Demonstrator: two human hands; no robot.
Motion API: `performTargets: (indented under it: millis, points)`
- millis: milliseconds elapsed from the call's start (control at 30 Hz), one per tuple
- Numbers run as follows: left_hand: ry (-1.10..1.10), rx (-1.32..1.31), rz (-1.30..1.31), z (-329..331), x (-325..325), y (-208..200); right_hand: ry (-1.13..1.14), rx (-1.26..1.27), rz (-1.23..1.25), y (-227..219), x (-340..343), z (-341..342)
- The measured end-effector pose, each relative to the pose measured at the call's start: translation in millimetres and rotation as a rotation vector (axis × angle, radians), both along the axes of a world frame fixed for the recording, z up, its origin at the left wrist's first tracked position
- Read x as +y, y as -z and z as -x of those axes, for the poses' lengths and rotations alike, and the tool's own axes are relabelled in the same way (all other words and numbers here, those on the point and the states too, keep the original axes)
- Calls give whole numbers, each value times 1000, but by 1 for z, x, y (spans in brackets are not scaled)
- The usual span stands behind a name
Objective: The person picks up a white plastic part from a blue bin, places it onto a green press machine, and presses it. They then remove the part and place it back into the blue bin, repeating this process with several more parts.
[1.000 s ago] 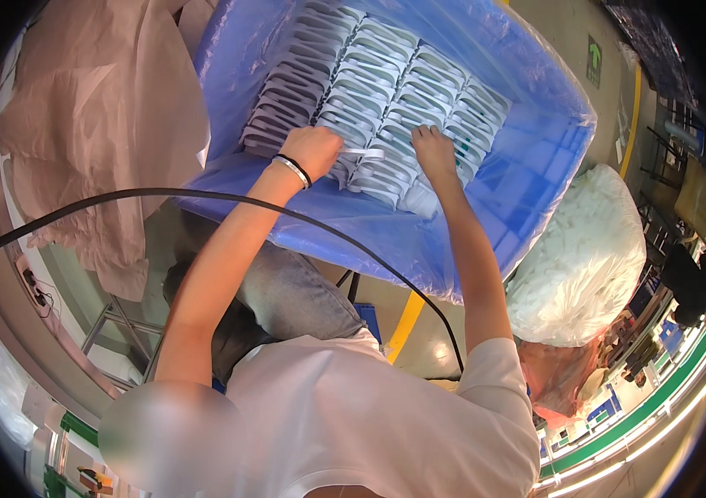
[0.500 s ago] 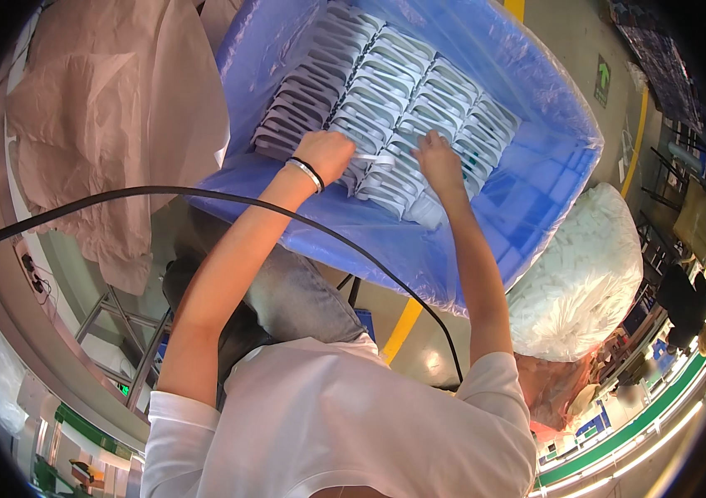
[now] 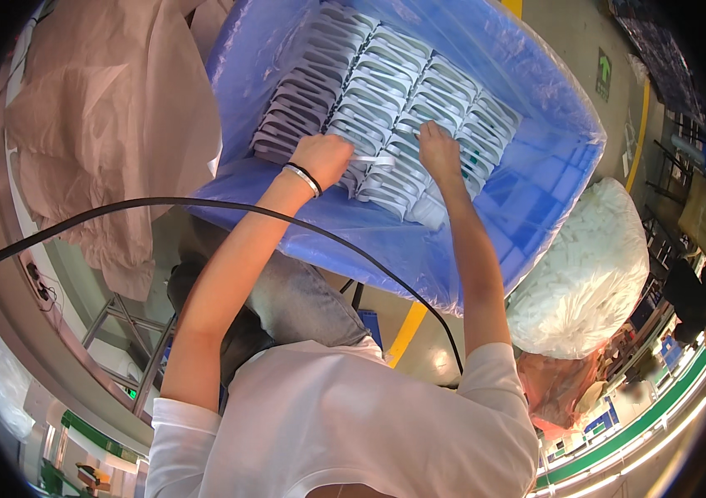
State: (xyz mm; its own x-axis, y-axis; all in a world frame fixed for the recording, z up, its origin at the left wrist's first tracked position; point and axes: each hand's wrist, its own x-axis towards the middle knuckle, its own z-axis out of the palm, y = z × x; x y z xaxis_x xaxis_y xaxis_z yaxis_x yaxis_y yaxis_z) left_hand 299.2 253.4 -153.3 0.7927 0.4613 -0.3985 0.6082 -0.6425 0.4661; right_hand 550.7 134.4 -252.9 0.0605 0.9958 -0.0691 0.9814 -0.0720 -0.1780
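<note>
Rows of white, loop-shaped plastic parts stand packed side by side in a blue bin lined with clear film. My left hand, with a dark band and a light band at its wrist, is closed at the near left part of the rows. From its fingers a white plastic part sticks out to the right, lying over the others. My right hand is over the rows further right, fingers curled down against the parts. Whatever its fingertips grip is hidden.
A black cable arcs across in front of my forearms. Brown paper hangs at the left. A stuffed translucent bag stands right of the bin, above a reddish bag. A metal frame is at lower left.
My right hand has shifted slightly up and its fingers have curled in more. My left hand stays almost in place with the white part. The whole view has tilted a little.
</note>
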Motion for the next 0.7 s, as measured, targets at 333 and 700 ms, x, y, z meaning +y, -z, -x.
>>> performTargets:
  millis: [333,700]
  points:
    - [18,-9,22,-5,-1,-7,-56,-112,-94,18,-18,-3]
    - [-14,-44,12,-5,4,-9,722,534,-73,-33,-55,-60]
